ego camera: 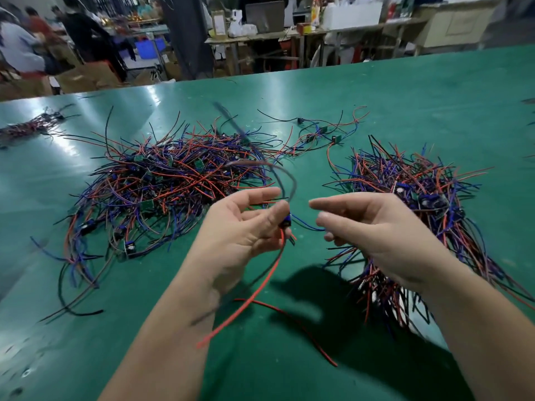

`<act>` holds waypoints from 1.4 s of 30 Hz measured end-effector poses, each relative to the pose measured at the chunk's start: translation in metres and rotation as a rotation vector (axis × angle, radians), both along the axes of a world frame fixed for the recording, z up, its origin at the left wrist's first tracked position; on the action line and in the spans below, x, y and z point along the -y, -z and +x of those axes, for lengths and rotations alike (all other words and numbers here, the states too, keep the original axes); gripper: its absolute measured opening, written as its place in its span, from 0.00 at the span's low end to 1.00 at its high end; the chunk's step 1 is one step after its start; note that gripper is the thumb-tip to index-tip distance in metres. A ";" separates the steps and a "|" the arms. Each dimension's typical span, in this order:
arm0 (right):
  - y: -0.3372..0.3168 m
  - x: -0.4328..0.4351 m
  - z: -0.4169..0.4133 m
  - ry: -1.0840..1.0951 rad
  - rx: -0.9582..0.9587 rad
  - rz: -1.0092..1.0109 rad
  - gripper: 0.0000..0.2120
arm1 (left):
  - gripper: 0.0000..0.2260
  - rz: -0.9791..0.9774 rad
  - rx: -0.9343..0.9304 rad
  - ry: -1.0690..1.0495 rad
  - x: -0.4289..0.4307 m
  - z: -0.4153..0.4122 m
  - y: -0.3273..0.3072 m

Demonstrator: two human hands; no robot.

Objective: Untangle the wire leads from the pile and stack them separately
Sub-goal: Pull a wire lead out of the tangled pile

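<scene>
A big tangled pile (162, 183) of red, blue and black wire leads with small green boards lies on the green table at centre left. A second heap of leads (411, 198) lies at the right, partly under my right forearm. My left hand (240, 227) pinches one wire lead (285, 222) at its small blue part; its red and black wires hang down and a dark wire loops up, blurred. My right hand (370, 227) hovers just to the right, and a blue wire from that lead ends at its curled fingers.
Several loose leads (321, 131) lie spread behind the piles. A small bundle (31, 127) sits at the far left. One red-black wire (292, 316) lies near the front. Beyond the green table (434, 91) are people, benches and boxes.
</scene>
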State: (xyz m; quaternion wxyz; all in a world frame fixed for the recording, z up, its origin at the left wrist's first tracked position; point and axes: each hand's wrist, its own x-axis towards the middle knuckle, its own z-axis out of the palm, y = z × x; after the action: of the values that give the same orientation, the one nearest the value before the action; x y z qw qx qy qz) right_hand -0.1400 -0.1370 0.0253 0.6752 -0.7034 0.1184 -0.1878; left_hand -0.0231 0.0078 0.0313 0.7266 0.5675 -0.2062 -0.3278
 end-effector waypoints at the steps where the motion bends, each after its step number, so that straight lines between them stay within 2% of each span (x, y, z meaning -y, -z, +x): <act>1: 0.001 -0.002 0.001 -0.043 0.027 0.021 0.13 | 0.23 0.012 0.012 0.016 0.003 -0.003 0.001; 4: 0.001 -0.009 0.003 -0.120 0.073 0.038 0.13 | 0.25 0.028 0.015 0.068 0.008 -0.011 0.005; 8: 0.002 -0.008 0.005 -0.099 0.099 0.081 0.09 | 0.19 0.030 0.007 0.116 0.009 -0.014 0.007; 13: 0.002 -0.006 0.006 -0.005 0.081 0.087 0.08 | 0.11 0.062 0.061 0.147 0.009 -0.013 0.008; 16: 0.003 -0.003 0.006 0.017 0.026 0.110 0.10 | 0.10 0.104 0.084 0.180 0.008 -0.014 0.010; 18: 0.002 -0.002 0.004 -0.003 0.002 0.146 0.08 | 0.09 0.142 0.110 0.229 0.007 -0.015 0.011; 21: -0.004 0.005 0.002 0.025 -0.026 0.243 0.05 | 0.11 0.245 0.167 0.361 0.004 -0.014 0.013; 24: -0.012 0.024 -0.002 0.206 -0.005 0.378 0.10 | 0.10 0.308 0.192 0.577 0.003 -0.020 0.016; 26: -0.016 0.037 -0.004 0.330 0.098 0.511 0.10 | 0.12 0.325 0.217 0.710 0.003 -0.025 0.019; 29: -0.018 0.053 -0.008 0.471 0.295 0.705 0.03 | 0.15 0.306 0.270 0.849 0.004 -0.031 0.020; 32: -0.015 0.058 -0.010 0.533 0.337 0.673 0.06 | 0.12 0.147 0.292 0.709 0.006 -0.032 0.015; 35: -0.010 0.051 -0.006 0.519 0.266 0.538 0.09 | 0.11 -0.070 0.102 0.448 0.008 -0.023 0.008; 37: -0.008 0.041 -0.003 0.408 0.164 0.372 0.07 | 0.13 -0.204 -0.113 0.265 0.009 -0.015 0.005; 39: -0.005 0.030 -0.002 0.217 0.033 0.114 0.09 | 0.12 -0.312 -0.240 0.112 0.010 -0.011 0.003; 40: -0.003 0.023 -0.001 0.110 -0.010 0.020 0.12 | 0.07 -0.347 -0.259 0.059 0.011 -0.011 0.003; 42: 0.000 0.007 0.002 -0.047 -0.016 0.000 0.17 | 0.03 -0.360 -0.214 -0.016 0.014 -0.015 0.004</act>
State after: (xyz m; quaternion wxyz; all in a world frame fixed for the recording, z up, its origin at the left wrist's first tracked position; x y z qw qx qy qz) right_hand -0.1381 -0.1439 0.0252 0.6783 -0.7077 0.1071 -0.1663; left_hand -0.0378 -0.0057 0.0270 0.8366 0.3922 -0.1783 -0.3383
